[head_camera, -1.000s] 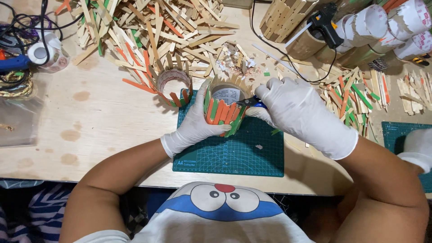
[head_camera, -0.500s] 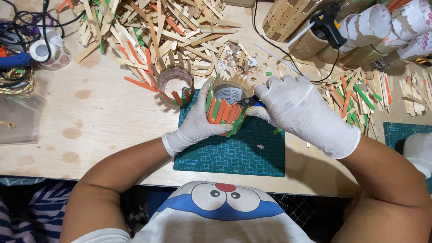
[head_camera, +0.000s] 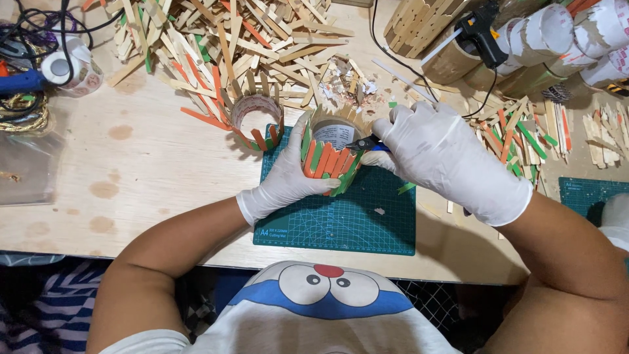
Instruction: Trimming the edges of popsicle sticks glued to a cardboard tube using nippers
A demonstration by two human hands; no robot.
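Right now we are steadying a small cup [head_camera: 331, 154] clad in orange, green and bare wooden sticks, which is standing on the green cutting mat [head_camera: 341, 216] near the table's front edge. Our left hand [head_camera: 285, 177], in a white glove, is wrapping closed around the cup's left side, while our right hand [head_camera: 436, 154], also gloved, is gripping a small blue-handled cutter [head_camera: 367, 143] whose dark tip is touching the cup's rim. Just left of the cup, a second ring of sticks [head_camera: 255, 118] is sitting at the mat's corner. Behind it, a heap of loose sticks [head_camera: 223, 39] is spreading across the wooden table [head_camera: 131, 164]. At the far left a white tape roll with a patterned label [head_camera: 69, 69] is lying near tangled cables, and at the far right white paper cups with red-printed bands [head_camera: 576, 33] are lying stacked beside a black glue gun [head_camera: 481, 33].
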